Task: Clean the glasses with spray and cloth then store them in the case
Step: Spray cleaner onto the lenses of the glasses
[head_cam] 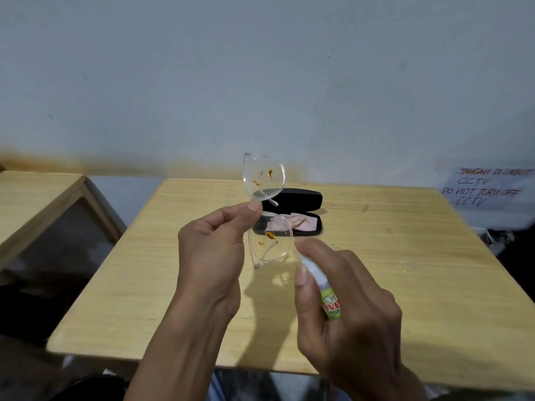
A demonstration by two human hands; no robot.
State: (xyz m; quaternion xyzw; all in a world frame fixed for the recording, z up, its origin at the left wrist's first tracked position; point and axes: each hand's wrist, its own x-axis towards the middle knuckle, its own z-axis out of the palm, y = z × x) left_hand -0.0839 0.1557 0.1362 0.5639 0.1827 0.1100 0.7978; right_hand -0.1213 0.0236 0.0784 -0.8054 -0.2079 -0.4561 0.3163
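Observation:
My left hand [214, 250] pinches clear-framed glasses [265, 180] at the bridge and holds them upright above the table, one lens over the other. Both lenses carry orange-brown smears, and the upper one shows fine droplets near its bottom. My right hand [347, 308] grips a small spray bottle [324, 287] with a green and yellow label, its white nozzle close to the lower lens. Behind the glasses an open black case [304, 198] lies on the table with a pink cloth [301, 222] in its lower half.
The wooden table [405, 256] stands against a pale wall. A second wooden table [37, 195] is at the left across a gap. A handwritten paper sign [489, 188] hangs on the wall at the right.

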